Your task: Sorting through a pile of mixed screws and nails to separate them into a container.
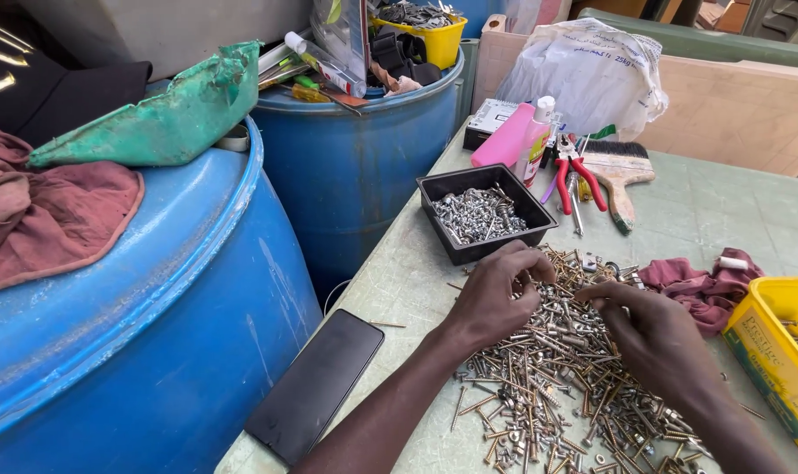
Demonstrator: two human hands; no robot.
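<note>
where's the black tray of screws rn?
Head view: black tray sits on the table beyond the left hand, beside the pink bottle and the pliers.

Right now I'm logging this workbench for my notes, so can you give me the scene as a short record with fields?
Surface: green table
Left hand: fingers curled over the screw pile, grip on a piece not clear
Right hand: resting on the same pile, fingertips pinched together
Behind pile: black tray of silvery screws
Right edge: yellow tub
Near left arm: dark phone, lying flat
Far side: red-handled pliers, paintbrush, pink bottle
Left: blue barrels
</note>
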